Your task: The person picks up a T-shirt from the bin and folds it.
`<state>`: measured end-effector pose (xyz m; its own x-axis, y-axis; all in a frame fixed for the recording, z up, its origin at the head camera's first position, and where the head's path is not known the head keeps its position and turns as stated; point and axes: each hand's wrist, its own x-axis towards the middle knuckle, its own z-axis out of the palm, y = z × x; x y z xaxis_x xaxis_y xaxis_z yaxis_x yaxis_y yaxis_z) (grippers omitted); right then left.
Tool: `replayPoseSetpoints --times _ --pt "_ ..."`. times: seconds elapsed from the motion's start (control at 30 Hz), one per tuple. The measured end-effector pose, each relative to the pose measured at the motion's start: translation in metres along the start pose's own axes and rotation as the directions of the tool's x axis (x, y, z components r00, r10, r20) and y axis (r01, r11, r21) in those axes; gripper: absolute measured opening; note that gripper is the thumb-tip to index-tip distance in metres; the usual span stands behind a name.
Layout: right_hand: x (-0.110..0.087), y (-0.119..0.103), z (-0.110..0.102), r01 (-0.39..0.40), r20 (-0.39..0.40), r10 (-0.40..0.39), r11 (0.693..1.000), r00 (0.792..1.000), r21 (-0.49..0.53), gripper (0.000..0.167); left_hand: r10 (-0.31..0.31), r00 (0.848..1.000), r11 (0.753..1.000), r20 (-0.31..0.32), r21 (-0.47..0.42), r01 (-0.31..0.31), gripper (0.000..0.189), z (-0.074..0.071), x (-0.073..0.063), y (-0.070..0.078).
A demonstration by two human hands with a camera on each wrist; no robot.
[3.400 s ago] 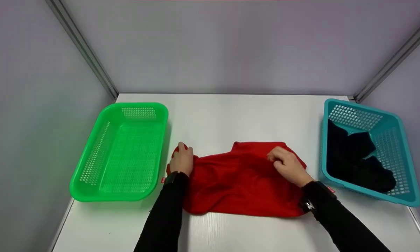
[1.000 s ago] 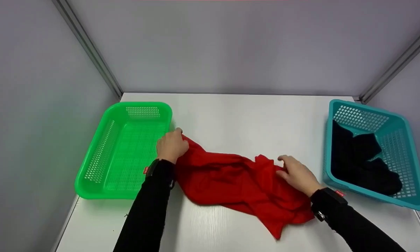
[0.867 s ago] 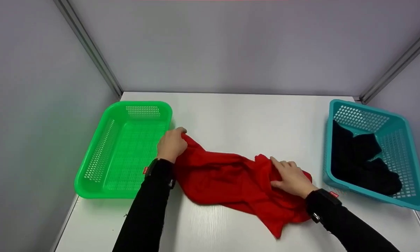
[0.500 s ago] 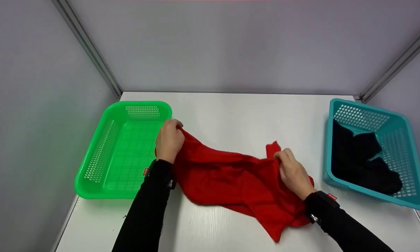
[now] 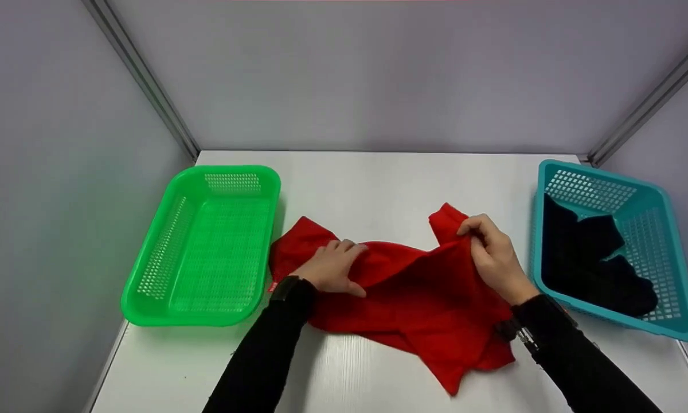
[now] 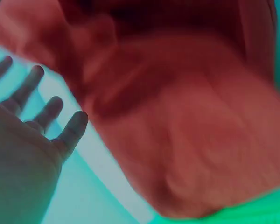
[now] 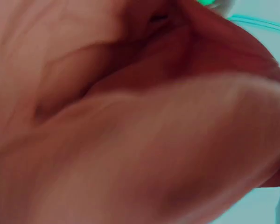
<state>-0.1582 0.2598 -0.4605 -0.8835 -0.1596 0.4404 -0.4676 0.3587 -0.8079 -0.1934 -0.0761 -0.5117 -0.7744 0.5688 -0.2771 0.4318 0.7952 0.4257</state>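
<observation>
A rumpled red T-shirt lies across the white table, with a sleeve-like flap raised at its upper right. My right hand pinches the shirt beside that flap and lifts the fabric. Spread over the left part of the shirt is my left hand, fingers extended and gripping nothing. In the left wrist view the straight fingers of the left hand appear beside the red T-shirt. Close, blurred folds of the T-shirt fill much of the right wrist view, and the right fingertips are hard to make out there.
A green plastic basket stands on the left of the table, with nothing in it. At the right, a teal basket holds black cloth items. Grey panels enclose the table at the back and sides.
My left hand has let go of the shirt's left end and moved right onto the fabric. The right hand has gripped the shirt and drawn it up and away, raising the flap.
</observation>
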Motion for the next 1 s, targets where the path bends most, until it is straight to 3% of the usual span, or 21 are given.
replayPoseSetpoints --times 0.13,0.2,0.27,0.33,0.43,0.53,0.6,0.63,0.67,0.7,0.73,0.8,0.83,0.87,0.93,1.0 --pt "0.000 -0.005 -0.004 -0.069 -0.031 0.069 0.997 0.997 0.023 0.023 -0.032 0.999 0.980 -0.005 0.196 0.033 0.060 0.013 -0.001 -0.002" --pt "0.001 -0.004 -0.009 -0.071 -0.066 0.070 0.997 0.995 -0.008 0.023 -0.058 0.998 0.968 -0.038 0.241 0.065 0.042 0.014 -0.005 -0.006" --pt "0.002 -0.001 -0.015 -0.067 -0.094 0.062 0.996 0.994 -0.056 0.023 -0.087 0.991 0.962 -0.101 0.250 0.110 0.027 0.013 -0.009 -0.011" --pt "0.004 0.003 -0.022 -0.077 -0.110 0.066 0.992 0.992 -0.099 0.024 -0.107 0.974 0.960 -0.198 0.236 0.154 0.016 0.010 -0.012 -0.016" --pt "0.007 0.009 -0.034 -0.115 -0.130 0.094 0.980 0.987 -0.165 0.029 -0.117 0.925 0.944 -0.362 0.248 0.217 0.008 0.004 -0.013 -0.022" --pt "0.009 0.017 -0.045 -0.148 -0.155 0.110 0.953 0.982 -0.263 0.036 -0.082 0.851 0.923 -0.518 0.282 0.261 0.005 -0.002 -0.013 -0.026" --pt "0.009 0.022 -0.052 -0.172 -0.157 0.125 0.925 0.980 -0.338 0.039 -0.040 0.803 0.912 -0.594 0.307 0.272 0.004 -0.005 -0.013 -0.028" --pt "0.008 0.024 -0.055 -0.182 -0.149 0.135 0.913 0.980 -0.365 0.038 -0.035 0.795 0.913 -0.606 0.304 0.271 0.004 -0.006 -0.013 -0.029" --pt "0.008 0.027 -0.057 -0.191 -0.138 0.148 0.902 0.979 -0.386 0.036 -0.042 0.802 0.920 -0.596 0.290 0.263 0.005 -0.007 -0.013 -0.029" --pt "0.006 0.029 -0.058 -0.200 -0.117 0.166 0.891 0.979 -0.408 0.033 -0.059 0.820 0.931 -0.570 0.265 0.251 0.011 -0.009 -0.014 -0.028" --pt "0.004 0.031 -0.059 -0.204 -0.094 0.181 0.882 0.979 -0.426 0.030 -0.088 0.849 0.940 -0.520 0.238 0.244 0.016 -0.009 -0.014 -0.027" --pt "-0.001 0.035 -0.057 -0.203 -0.033 0.211 0.870 0.977 -0.449 0.025 -0.179 0.921 0.956 -0.347 0.158 0.246 0.031 -0.010 -0.016 -0.024" --pt "-0.005 0.039 -0.056 -0.187 -0.005 0.209 0.867 0.978 -0.461 0.023 -0.225 0.943 0.958 -0.246 0.119 0.259 0.038 -0.009 -0.017 -0.022" --pt "-0.009 0.042 -0.053 -0.160 0.028 0.197 0.864 0.980 -0.478 0.022 -0.256 0.954 0.957 -0.159 0.100 0.273 0.044 -0.008 -0.019 -0.020" --pt "-0.017 0.049 -0.048 -0.084 0.096 0.151 0.864 0.984 -0.496 0.022 -0.295 0.955 0.948 -0.030 0.117 0.296 0.053 -0.002 -0.020 -0.018" --pt "-0.025 0.056 -0.042 -0.009 0.168 0.109 0.860 0.980 -0.511 0.024 -0.304 0.953 0.941 -0.001 0.153 0.301 0.054 0.004 -0.022 -0.017"
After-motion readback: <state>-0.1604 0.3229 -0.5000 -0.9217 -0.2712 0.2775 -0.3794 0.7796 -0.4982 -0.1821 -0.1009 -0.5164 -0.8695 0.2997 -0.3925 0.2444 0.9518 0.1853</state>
